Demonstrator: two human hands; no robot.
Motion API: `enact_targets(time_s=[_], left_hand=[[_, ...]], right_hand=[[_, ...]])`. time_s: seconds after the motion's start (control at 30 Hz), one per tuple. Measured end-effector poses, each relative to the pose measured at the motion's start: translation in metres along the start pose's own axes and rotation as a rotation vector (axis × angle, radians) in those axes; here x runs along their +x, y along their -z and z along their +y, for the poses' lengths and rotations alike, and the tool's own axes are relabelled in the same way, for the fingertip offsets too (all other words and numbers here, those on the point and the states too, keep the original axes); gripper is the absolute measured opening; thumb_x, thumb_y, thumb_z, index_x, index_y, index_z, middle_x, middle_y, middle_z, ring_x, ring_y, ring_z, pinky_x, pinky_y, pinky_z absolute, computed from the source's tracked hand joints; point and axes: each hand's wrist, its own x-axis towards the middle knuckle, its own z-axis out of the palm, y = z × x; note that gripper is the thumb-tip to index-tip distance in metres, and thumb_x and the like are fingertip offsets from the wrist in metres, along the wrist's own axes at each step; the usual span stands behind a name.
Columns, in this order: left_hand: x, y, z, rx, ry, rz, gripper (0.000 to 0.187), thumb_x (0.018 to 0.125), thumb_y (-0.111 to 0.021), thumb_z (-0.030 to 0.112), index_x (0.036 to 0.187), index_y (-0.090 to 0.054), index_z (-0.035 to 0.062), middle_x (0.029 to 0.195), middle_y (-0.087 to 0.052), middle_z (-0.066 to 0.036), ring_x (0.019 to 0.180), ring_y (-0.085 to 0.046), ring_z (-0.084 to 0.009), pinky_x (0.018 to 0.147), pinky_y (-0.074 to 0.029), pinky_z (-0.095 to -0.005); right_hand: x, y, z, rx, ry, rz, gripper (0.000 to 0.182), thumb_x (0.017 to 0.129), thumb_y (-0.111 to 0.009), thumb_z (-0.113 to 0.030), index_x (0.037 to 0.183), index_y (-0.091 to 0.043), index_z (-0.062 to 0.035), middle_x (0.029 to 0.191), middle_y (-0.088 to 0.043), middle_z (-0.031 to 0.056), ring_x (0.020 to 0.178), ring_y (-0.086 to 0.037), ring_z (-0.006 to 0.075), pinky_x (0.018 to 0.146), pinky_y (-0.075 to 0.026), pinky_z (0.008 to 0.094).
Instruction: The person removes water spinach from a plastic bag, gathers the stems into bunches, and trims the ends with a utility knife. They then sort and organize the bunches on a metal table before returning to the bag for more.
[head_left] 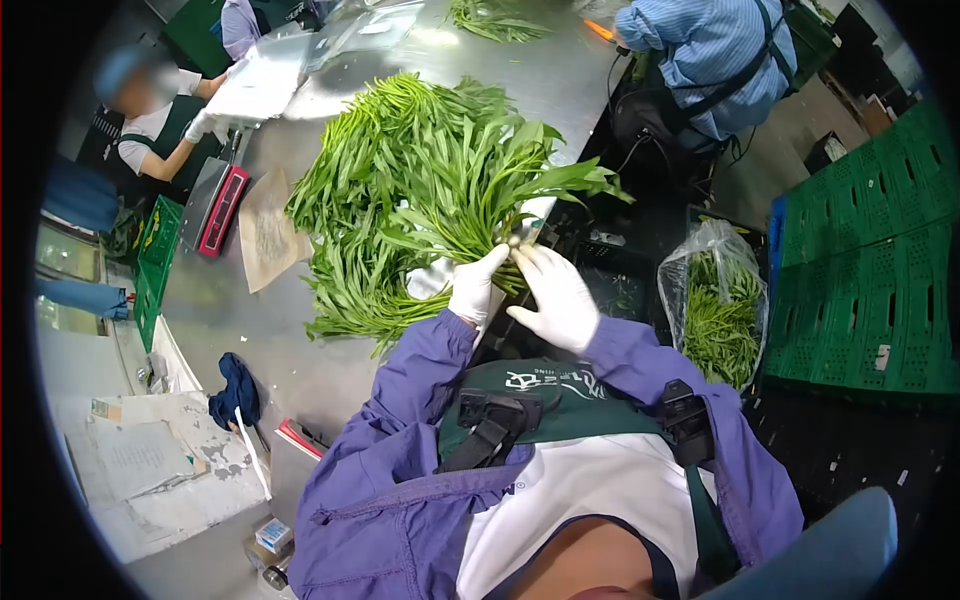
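Observation:
A large heap of leafy green vegetables (pixel 370 190), looking like water spinach with long thin stems, lies on the metal table in front of me. My left hand (pixel 474 288), in a white glove, is closed around the stem end of a bunch of leafy greens (pixel 480 200). The leaves of this bunch spread away from me over the heap. On the other side, my right hand (pixel 560 300), also gloved, has its fingers stretched out and their tips touching the stem ends. Its thumb stands apart.
A red-edged scale (pixel 222 210) and a brown sheet (pixel 268 230) are left of the heap. At right are a clear bag of greens (pixel 720 320) and stacked green crates (pixel 870 270). A co-worker (pixel 160 120) handles a tray at far left; another person (pixel 700 70) is at upper right.

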Motion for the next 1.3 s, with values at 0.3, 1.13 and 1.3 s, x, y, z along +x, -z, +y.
enact_targets(time_s=[0.3, 1.13, 1.3], left_hand=[[-0.009, -0.022, 0.014, 0.416, -0.198, -0.138, 0.032, 0.082, -0.069, 0.009, 0.111, -0.061, -0.0001, 0.104, -0.065, -0.005, 0.091, -0.061, -0.013, 0.085, -0.049, -0.0283], [0.003, -0.007, -0.016, 0.551, -0.235, -0.14, 0.037, 0.078, -0.072, 0.004, 0.113, -0.059, -0.0006, 0.107, -0.064, -0.007, 0.095, -0.06, -0.0153, 0.088, -0.048, -0.0292], [-0.01, -0.022, 0.001, 0.465, -0.272, -0.147, 0.028, 0.083, -0.067, 0.001, 0.11, -0.062, -0.0012, 0.106, -0.066, -0.008, 0.093, -0.063, -0.0163, 0.086, -0.049, -0.0289]], right_hand=[[0.08, 0.118, 0.047, 0.18, 0.102, 0.15, 0.013, 0.08, -0.064, -0.013, 0.091, -0.07, -0.0108, 0.087, -0.063, 0.0037, 0.089, -0.055, 0.0234, 0.077, -0.046, 0.0337], [0.019, 0.138, 0.099, 0.529, -0.376, 0.511, 0.012, 0.069, -0.064, -0.002, 0.08, -0.062, -0.0032, 0.074, -0.056, 0.0076, 0.071, -0.054, 0.0247, 0.071, -0.045, 0.0324], [-0.048, 0.154, 0.17, -0.203, -0.424, 0.13, 0.019, 0.074, -0.063, -0.006, 0.093, -0.066, -0.0047, 0.085, -0.064, 0.0115, 0.076, -0.062, 0.0216, 0.073, -0.049, 0.0311]])
